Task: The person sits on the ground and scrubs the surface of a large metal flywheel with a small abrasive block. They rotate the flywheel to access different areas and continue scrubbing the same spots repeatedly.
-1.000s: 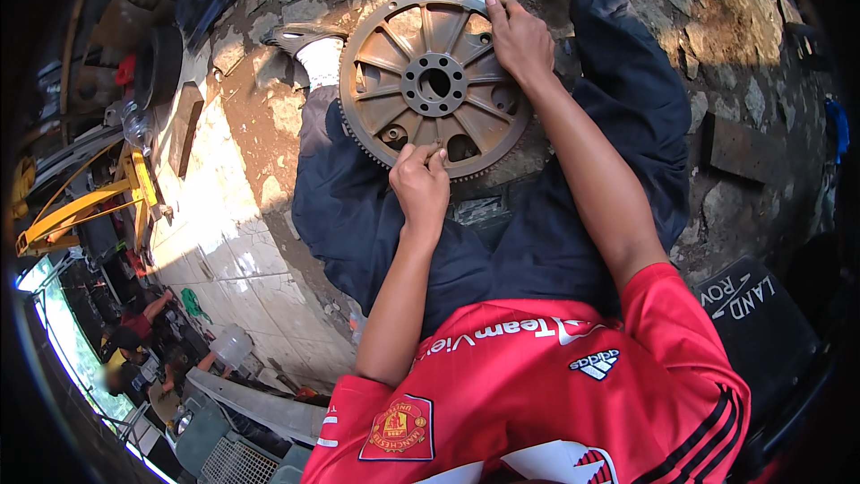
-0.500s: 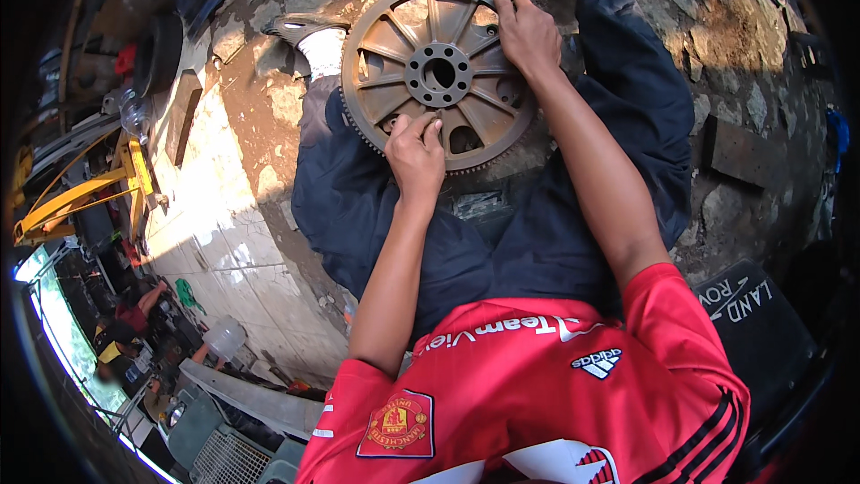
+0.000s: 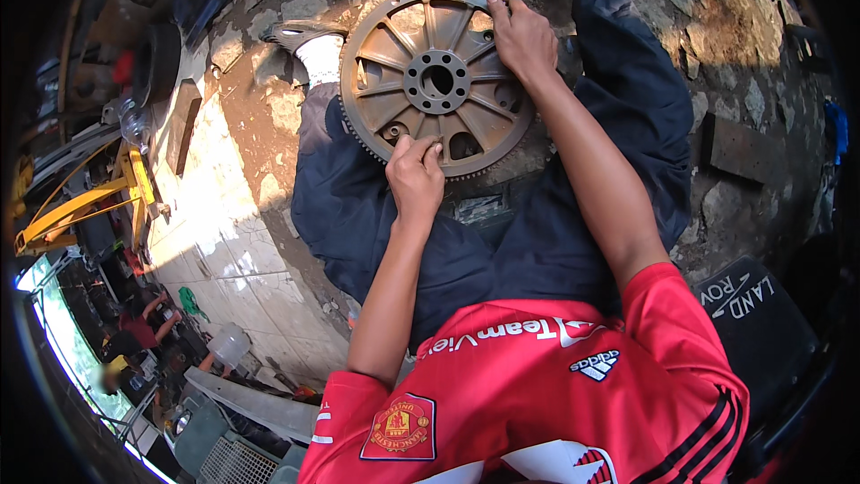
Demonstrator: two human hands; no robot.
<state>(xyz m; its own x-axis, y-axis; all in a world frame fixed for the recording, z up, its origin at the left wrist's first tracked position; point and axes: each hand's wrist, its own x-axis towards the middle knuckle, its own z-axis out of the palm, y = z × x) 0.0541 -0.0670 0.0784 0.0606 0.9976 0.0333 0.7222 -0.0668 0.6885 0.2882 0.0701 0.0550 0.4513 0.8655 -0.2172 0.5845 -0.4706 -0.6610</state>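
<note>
A large round metal flywheel [image 3: 436, 107], with a toothed outer edge, spokes and a bolt-holed hub, is tilted up between my knees. My right hand [image 3: 524, 36] grips its upper right rim, thumb lying on the face. Low on the wheel, beside a rounded opening, my left hand [image 3: 417, 175] is closed in a pinch, fingertips near the spokes. Whatever is between those fingers is too small to make out. The face of the wheel is brownish and stained.
Rough stone paving lies around my feet. To the right are a dark block [image 3: 736, 151] and a black panel [image 3: 757, 314]. At left stand a yellow metal frame [image 3: 85, 202], a plastic jug [image 3: 229, 345] and a grey crate [image 3: 235, 462]. People work at the far left.
My left hand's fingertips have slid from near the hub down toward the lower rim. The right hand keeps its hold, and the flywheel has shifted very slightly.
</note>
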